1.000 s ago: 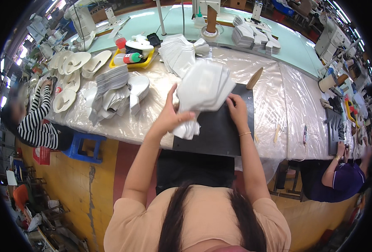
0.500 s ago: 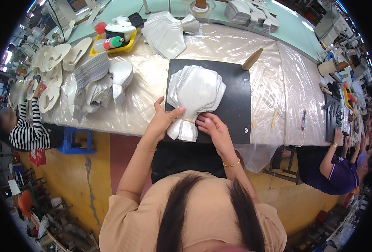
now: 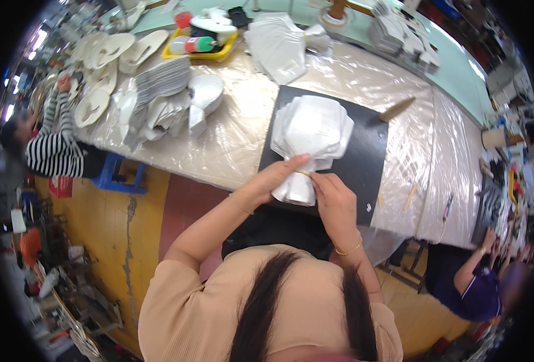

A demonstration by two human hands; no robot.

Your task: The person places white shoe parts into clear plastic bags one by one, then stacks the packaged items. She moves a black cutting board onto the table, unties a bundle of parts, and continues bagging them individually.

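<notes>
A bundle of thin white, paddle-shaped pieces (image 3: 312, 127) lies on a black board (image 3: 368, 163), wide ends away from me. A yellowish rubber band (image 3: 303, 173) circles its narrow neck. My left hand (image 3: 274, 178) grips the neck from the left, thumb on top near the band; its other fingers are hidden beneath. From the right, my right hand (image 3: 338, 204) pinches the band at the neck's edge, fingers curled.
Beyond the board lies another banded white bundle (image 3: 276, 48). A yellow tray (image 3: 227, 51) holds bottles and small items. White stacks (image 3: 164, 90) stand on the left. A pointed wooden tool (image 3: 398, 109) touches the board's far-right corner. Other people work at both sides.
The view has swung, shifting the table rightward and tilting it. My right fingers have gone from loosely spread beside the neck to pinching the band. My left hand has closed further around the neck.
</notes>
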